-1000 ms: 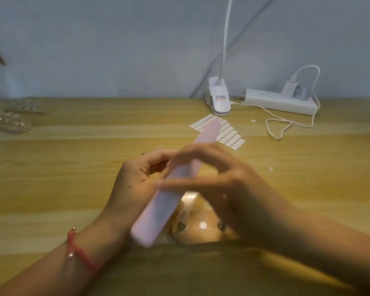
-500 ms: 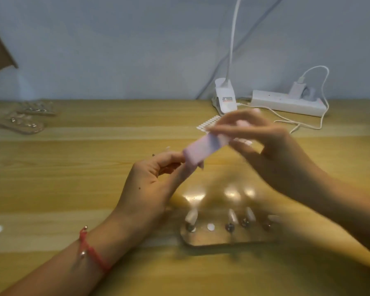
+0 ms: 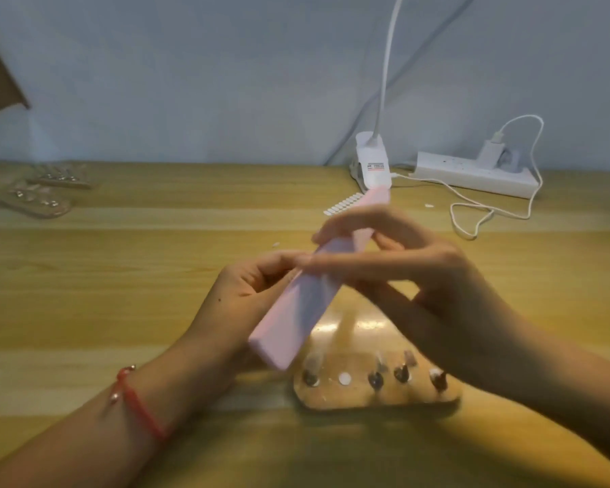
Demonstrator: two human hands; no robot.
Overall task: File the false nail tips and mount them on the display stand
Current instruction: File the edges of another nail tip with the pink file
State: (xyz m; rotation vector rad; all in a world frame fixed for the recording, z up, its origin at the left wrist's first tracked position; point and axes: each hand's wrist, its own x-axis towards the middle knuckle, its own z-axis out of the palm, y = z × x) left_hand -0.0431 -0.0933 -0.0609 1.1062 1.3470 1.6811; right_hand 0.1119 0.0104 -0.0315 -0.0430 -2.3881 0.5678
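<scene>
Place: a small nail-craft work spot; whether in a home or a studio cannot be told.
Surface: a pale wooden table (image 3: 120, 276) against a plain grey-blue wall (image 3: 191, 82).
Lighting: a white clip lamp (image 3: 372, 163) at the table's back edge.
Power: a power strip (image 3: 472, 176) with a charger (image 3: 490, 153) and a looped cable (image 3: 472, 209).
Trade signs: a clear stand (image 3: 367, 396) carrying nail tips (image 3: 436, 374), spare stands (image 3: 32, 199) far left, a sheet of sticky dots (image 3: 342, 204) and a pink buffing block (image 3: 296, 318).

A light wooden table (image 3: 120, 276) meets a pale grey-blue wall (image 3: 191, 82), white clip lamp (image 3: 372, 163) behind.
</scene>
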